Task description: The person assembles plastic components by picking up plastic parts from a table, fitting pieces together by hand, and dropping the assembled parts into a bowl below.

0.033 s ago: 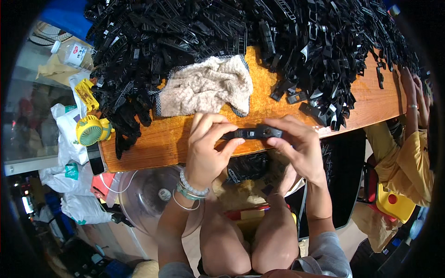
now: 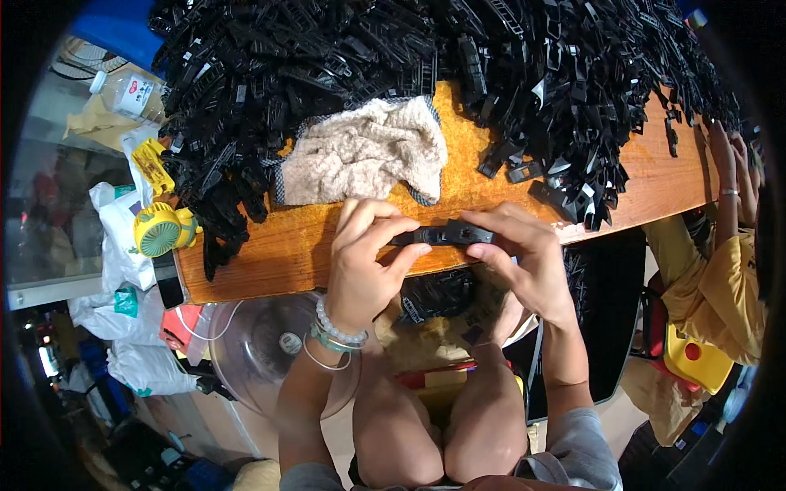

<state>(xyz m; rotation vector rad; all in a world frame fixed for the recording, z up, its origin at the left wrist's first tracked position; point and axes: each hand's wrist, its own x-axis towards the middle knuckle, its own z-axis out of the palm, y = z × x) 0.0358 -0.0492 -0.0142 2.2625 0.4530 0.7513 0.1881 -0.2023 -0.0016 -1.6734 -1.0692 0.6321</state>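
Note:
Between my two hands is a small, long black plastic part (image 2: 444, 234), held level just above the table's front edge. My left hand (image 2: 368, 252) pinches its left end between thumb and fingers. At the other end, the thumb and index finger of my right hand (image 2: 524, 250) grip the thicker, blocky tip. Beyond my hands a crumpled cream towel (image 2: 360, 155) with a dark checked border lies on the wooden table (image 2: 246, 270). Loose black plastic parts (image 2: 344, 49) are heaped behind and on both sides of the towel.
A yellow handheld fan (image 2: 160, 230) and a dark phone (image 2: 170, 290) are at the left edge. Below stands a clear round tub (image 2: 246, 352). At right, another person's arms (image 2: 727, 168) reach the table, near a yellow stool (image 2: 696, 360). A clear bottle (image 2: 131, 94) stands far left.
The right end of the black part and my right hand have shifted slightly left, and the part has turned a little. My left hand keeps its pinch.

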